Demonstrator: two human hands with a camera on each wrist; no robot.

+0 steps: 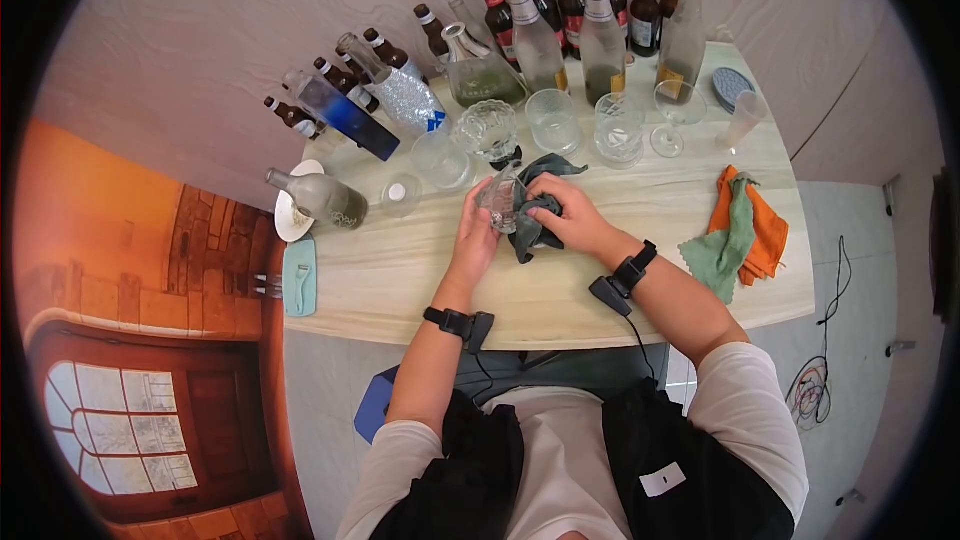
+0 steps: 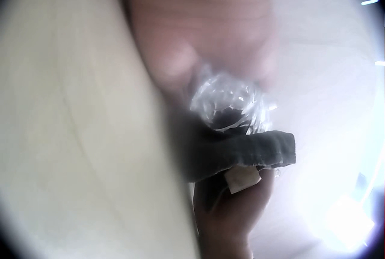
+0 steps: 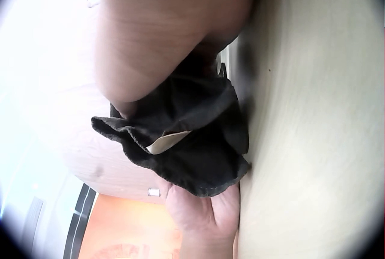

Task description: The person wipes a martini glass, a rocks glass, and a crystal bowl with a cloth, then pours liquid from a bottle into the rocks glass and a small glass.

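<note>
My left hand (image 1: 474, 228) grips a clear cut-glass tumbler (image 1: 499, 202), tilted on its side just above the table's middle. In the left wrist view the patterned glass (image 2: 225, 99) shows below the palm, its lower end against the cloth. Bunched in my right hand (image 1: 573, 217) is a dark grey cloth (image 1: 536, 230), pressed at the glass's opening. A pale label (image 3: 168, 141) hangs from that cloth in the right wrist view. The right fingertips are hidden in its folds.
Several glasses, including a tumbler (image 1: 553, 123) and a stemmed coupe (image 1: 680, 112), stand behind my hands, with bottles (image 1: 603, 50) farther back. A bottle (image 1: 330, 202) lies at left near a teal peeler tray (image 1: 300, 278). Orange (image 1: 767, 225) and green cloths (image 1: 722, 245) lie right.
</note>
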